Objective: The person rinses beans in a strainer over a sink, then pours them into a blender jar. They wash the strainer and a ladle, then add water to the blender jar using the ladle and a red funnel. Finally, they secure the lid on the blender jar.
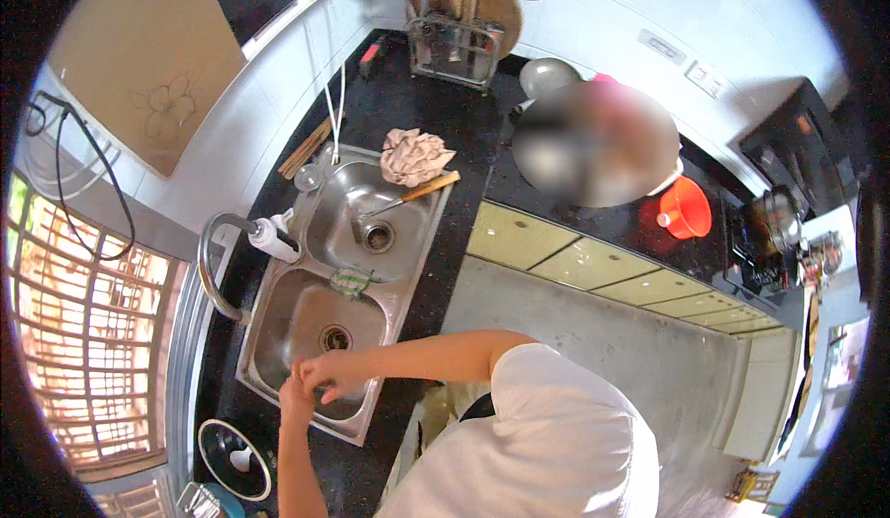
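My left hand [296, 399] and my right hand [334, 372] meet over the near basin [287, 333] of a steel double sink. The right hand's fingers curl against the left hand, and both look closed. Whatever lies between them, if anything, is too small or hidden to make out. Just beyond, a drain [336, 337] shows in the basin floor. A green and white cloth [351, 281] lies over the divider between the basins. In the far basin rests a knife-like tool with a wooden handle [428, 186], its handle on the rim.
A curved faucet [206, 268] rises left of the sink. A crumpled pinkish cloth [414, 157] sits by the far basin. Farther back stand a knife rack [454, 50], a metal bowl [549, 79] and a red-orange plastic scoop [686, 208]. A black oval dish [222, 470] is near my left forearm.
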`<state>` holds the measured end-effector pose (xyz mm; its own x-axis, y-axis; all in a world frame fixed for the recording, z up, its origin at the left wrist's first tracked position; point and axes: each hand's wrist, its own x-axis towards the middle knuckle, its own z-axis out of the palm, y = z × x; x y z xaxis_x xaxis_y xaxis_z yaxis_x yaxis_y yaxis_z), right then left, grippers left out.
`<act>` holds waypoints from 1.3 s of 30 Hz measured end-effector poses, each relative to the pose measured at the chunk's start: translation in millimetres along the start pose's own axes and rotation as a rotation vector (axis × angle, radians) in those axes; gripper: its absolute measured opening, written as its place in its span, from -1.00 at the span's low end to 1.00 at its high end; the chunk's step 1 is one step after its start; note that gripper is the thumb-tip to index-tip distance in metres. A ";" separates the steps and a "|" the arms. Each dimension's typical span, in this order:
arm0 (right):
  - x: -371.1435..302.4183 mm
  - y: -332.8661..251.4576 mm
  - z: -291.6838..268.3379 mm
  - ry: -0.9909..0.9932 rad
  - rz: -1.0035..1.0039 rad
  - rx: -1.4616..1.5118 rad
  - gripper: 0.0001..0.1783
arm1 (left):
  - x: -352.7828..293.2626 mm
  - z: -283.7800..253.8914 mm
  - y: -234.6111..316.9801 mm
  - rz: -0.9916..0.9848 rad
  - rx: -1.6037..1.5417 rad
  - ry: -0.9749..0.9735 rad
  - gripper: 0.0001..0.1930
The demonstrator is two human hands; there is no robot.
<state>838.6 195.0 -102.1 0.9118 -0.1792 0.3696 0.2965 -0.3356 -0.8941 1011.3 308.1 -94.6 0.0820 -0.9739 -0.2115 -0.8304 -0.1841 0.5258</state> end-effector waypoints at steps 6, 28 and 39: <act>-34.5 -40.8 9.8 0.203 0.088 -0.629 -0.80 | 7.8 -8.0 16.3 0.086 -0.046 -0.038 -0.39; -404.8 -310.4 -243.5 1.143 0.403 -0.160 -0.88 | 126.8 120.8 288.8 0.133 0.381 0.225 -0.51; -530.4 -404.5 -374.3 1.533 0.529 -0.357 -0.87 | 221.8 236.9 565.4 0.686 -0.322 -0.074 -0.44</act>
<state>128.7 79.6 158.2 -0.2884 -0.9462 0.1468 -0.2075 -0.0879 -0.9743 429.4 19.4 -39.4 -0.4408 -0.8749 0.2005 -0.4793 0.4183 0.7716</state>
